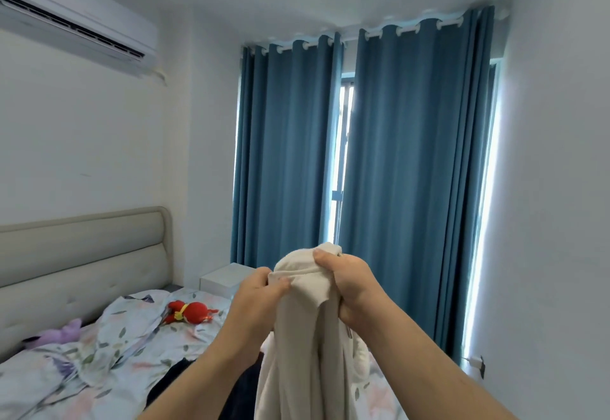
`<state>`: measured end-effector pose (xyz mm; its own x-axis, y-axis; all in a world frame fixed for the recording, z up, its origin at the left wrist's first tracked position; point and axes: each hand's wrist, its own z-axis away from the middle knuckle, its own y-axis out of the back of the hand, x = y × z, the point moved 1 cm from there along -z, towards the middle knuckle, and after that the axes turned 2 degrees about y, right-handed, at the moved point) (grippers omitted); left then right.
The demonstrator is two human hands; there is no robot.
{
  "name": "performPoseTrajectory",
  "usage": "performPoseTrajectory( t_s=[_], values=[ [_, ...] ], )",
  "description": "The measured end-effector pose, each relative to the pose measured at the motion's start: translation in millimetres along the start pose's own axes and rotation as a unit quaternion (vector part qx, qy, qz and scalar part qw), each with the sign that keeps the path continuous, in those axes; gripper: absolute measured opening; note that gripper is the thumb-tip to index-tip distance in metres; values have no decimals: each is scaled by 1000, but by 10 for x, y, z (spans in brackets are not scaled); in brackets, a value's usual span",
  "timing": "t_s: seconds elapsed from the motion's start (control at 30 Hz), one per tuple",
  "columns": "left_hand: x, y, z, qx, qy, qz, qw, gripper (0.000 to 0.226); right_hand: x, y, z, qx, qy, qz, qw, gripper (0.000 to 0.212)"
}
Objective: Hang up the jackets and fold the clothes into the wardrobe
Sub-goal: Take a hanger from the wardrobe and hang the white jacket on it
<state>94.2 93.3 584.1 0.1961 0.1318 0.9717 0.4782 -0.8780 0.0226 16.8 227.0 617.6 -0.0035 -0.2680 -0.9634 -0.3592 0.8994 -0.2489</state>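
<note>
I hold a cream-white garment (307, 353) up in front of me, and it hangs down past the bottom of the view. My left hand (260, 290) pinches its top edge on the left side. My right hand (350, 284) grips a bunched part of the top, fingers curled round the cloth. Both hands are close together at chest height above the bed. A dark garment (178, 376) lies on the bed below my left forearm. The wardrobe is out of view.
The bed (109, 353) with a floral duvet fills the lower left, with a red plush toy (189, 312) and a purple plush toy (61, 333) on it. A white nightstand (224, 277) stands by blue curtains (412, 172). An air conditioner (76, 20) hangs top left.
</note>
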Motion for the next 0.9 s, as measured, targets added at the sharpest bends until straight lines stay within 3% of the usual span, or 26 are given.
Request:
performPoseTrajectory(
  t_s=[0.13,0.3,0.47,0.57,0.7,0.8,0.9],
  values=[
    [147,253,-181,65,26,47,996,18,-6,58,-11,-40,-16,68,997,10],
    [368,631,-273,166,-15,15,986,15,-93,84,-30,-76,13,169,983,16],
    [337,595,-29,141,-57,-56,987,23,-45,-163,75,-121,18,216,969,27],
    [242,544,115,97,-63,-86,990,11,104,-378,156,-187,13,207,960,31],
    [132,644,331,50,-46,-122,990,42,244,-616,235,-264,-17,127,956,21],
    [90,796,489,89,-51,-144,984,56,298,-764,264,-340,-68,58,936,33],
    [51,945,602,116,-64,-200,971,56,376,-940,288,-394,-48,71,915,36]
  ],
)
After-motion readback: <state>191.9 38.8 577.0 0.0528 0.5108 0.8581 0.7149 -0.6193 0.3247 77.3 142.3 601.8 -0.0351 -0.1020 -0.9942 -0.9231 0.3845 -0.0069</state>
